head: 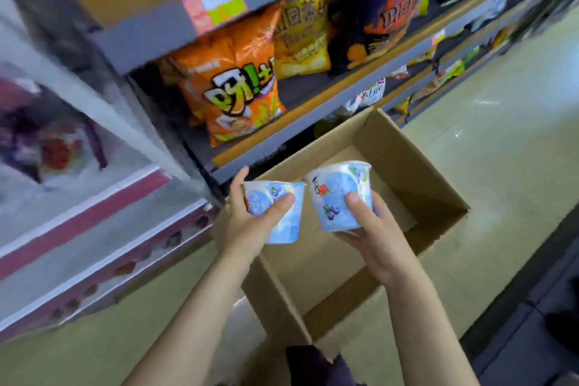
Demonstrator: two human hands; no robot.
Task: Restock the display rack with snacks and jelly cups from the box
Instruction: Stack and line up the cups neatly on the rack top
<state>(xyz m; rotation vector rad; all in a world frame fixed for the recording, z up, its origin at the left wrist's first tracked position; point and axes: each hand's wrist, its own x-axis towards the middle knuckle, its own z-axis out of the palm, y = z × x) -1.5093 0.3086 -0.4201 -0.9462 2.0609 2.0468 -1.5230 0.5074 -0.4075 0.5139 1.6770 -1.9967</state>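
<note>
Jelly cups are being held over the open cardboard box (416, 185), one in each hand, presumably just lifted out for shelving. The left jelly cup (279, 213) is being gripped by the left hand (250, 222), thumb across its front and fingers wrapped behind, so that it is being carried tilted with its sealed top turned towards the rack. The right jelly cup (340, 194) is being cradled from below by the right hand (372, 235), the thumb being pressed on its printed side; it is being kept nearly upright, just beside the other cup, whether touching cannot be told. Nothing else is being shown inside the box where its floor is visible, which suggests the restocking is far along. Beyond, the display rack (282, 131) is being faced; an orange snack bag (232, 84) is standing on its shelf, with a yellow bag (302, 37) and a dark blue bag (394, 3) further along. The shelf edge nearest the hands is probably being approached, though the intended slot cannot be judged.
</note>
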